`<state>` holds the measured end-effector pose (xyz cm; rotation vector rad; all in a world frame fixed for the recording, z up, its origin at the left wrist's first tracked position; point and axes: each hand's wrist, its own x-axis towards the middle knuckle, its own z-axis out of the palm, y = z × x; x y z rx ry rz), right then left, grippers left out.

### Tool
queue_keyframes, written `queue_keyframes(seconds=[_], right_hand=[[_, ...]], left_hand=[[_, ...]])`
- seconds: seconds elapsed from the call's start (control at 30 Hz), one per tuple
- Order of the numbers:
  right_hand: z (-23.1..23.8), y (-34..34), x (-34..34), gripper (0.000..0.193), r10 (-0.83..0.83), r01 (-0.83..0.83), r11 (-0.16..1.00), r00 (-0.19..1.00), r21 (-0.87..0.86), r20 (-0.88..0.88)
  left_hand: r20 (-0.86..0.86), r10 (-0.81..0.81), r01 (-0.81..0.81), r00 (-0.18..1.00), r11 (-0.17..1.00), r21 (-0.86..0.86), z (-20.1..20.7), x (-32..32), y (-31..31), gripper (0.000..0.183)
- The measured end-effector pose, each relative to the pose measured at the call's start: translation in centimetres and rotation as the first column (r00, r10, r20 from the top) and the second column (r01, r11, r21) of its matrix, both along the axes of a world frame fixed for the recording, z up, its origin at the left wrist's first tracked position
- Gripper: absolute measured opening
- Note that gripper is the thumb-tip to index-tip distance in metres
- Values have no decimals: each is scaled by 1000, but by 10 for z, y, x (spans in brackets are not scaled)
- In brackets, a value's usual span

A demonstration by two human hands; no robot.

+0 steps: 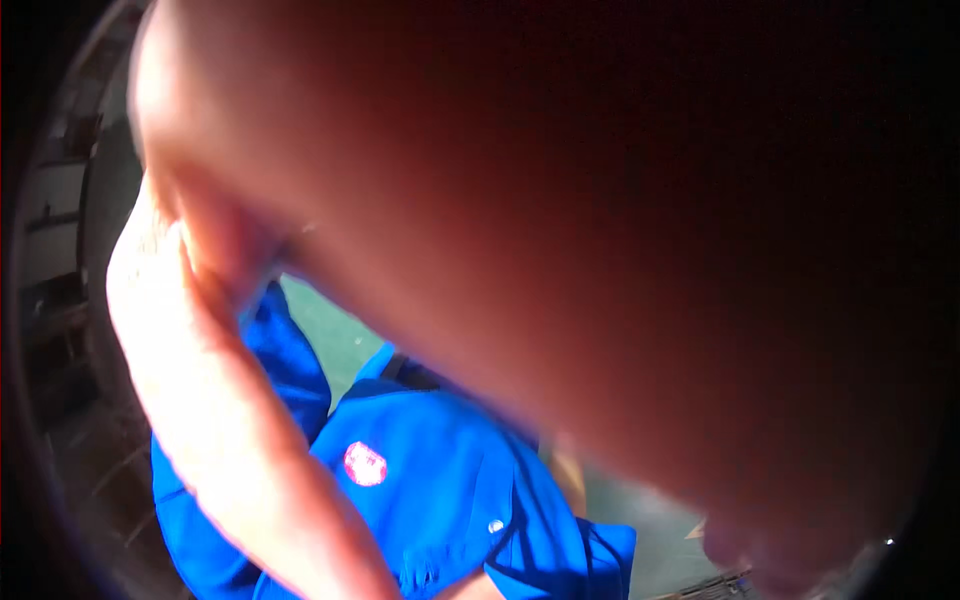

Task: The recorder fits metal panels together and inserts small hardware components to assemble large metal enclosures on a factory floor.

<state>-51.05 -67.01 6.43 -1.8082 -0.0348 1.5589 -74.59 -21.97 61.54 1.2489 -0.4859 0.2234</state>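
Head view: mostly blocked by blurred skin (480, 270), 11 to 4 o'clock; left arm (235, 430) at 8. Can't tell either hand's state. Probably hand-to-head step; next, likely lower arm.

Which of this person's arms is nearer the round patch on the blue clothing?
Left, as far as shows: the bare left arm slants past the round patch, close on its left side in the picture. The right arm cannot be clearly made out, so I can't place it.
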Motion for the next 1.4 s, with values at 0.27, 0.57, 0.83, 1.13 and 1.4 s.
queue_keyframes(seconds=[0.27,0.57,0.83,1.13,1.4], right_hand=[[52,-125,49,18,372,-277,914,865,-298,338],[48,-132,96,25,214,-152,953,950,-261,229],[93,-75,131,26,412,-374,907,884,-193,221],[119,7,207,35,720,-666,655,407,-356,562],[256,231,282,40,328,-724,537,-294,-433,898]], left_hand=[[171,-2,25,985,991,-130,-5,84,-106,22],[285,3,77,959,960,-268,7,135,-150,17],[250,160,-69,955,939,-337,32,129,-176,16],[165,145,-86,976,944,-319,-31,146,-116,16],[-588,316,-325,744,941,95,-151,129,-106,34]])
